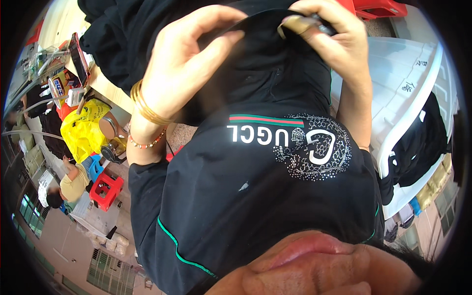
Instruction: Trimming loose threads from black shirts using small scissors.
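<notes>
A piece of black cloth [260, 32] spreads over my lap and up past the top of the view. My left hand [172, 66], with gold bangles and a beaded bracelet at its wrist, pinches the cloth's edge between thumb and fingers. Across from it, my right hand [344, 46] grips the same edge with bent fingers. Something small, partly metallic and dark, shows by the right thumb; blur hides its kind. The stretch of edge between the two hands is slightly bowed.
To the right stands a large white plastic tub [393, 73], with black cloth [423, 142] beside it. On the left are a light wooden table [59, 24], a dark red-edged device [78, 59], a yellow bag [81, 130] and a red stool [105, 191]. Another person [73, 182] sits farther off.
</notes>
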`<state>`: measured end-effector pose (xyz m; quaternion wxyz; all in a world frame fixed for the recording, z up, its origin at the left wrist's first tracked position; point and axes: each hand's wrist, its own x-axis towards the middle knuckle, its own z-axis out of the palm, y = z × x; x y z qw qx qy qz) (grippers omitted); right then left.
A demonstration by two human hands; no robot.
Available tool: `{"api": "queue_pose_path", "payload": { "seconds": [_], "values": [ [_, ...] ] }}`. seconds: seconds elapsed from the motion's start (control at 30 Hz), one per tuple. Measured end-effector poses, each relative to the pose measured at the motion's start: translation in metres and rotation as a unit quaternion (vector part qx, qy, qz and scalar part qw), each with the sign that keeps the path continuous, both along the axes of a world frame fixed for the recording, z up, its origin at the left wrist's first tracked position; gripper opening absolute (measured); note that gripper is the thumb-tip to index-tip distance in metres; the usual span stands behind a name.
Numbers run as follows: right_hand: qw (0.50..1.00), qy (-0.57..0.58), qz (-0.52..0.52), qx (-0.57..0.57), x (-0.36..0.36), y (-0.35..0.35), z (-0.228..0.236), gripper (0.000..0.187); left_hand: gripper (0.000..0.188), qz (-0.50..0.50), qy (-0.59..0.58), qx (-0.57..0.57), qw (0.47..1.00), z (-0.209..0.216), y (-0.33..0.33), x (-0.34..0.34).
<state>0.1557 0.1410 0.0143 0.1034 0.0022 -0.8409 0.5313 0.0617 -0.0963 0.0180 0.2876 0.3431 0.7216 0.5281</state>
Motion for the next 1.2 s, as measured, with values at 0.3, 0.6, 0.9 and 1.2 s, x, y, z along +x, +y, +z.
{"api": "queue_pose_path", "payload": {
  "seconds": [0.3, 0.6, 0.9, 1.2],
  "values": [
    [0.990, 0.086, -0.061, 0.093, -0.024, 0.002, -0.010, 0.015, 0.028, 0.016, -0.313, 0.159, 0.936, 0.001, -0.027, -0.004],
    [0.988, 0.096, 0.078, 0.097, -0.012, -0.035, 0.022, 0.043, 0.035, 0.091, -0.279, 0.113, 0.949, -0.022, -0.037, -0.006],
    [0.968, 0.150, 0.060, 0.192, -0.020, -0.053, 0.016, 0.040, 0.036, 0.094, -0.260, 0.113, 0.954, -0.022, -0.038, -0.008],
    [0.980, 0.171, 0.060, 0.080, -0.011, -0.021, -0.012, 0.034, 0.049, -0.077, 0.009, -0.030, 0.997, 0.003, -0.015, 0.000]
  ]
}}
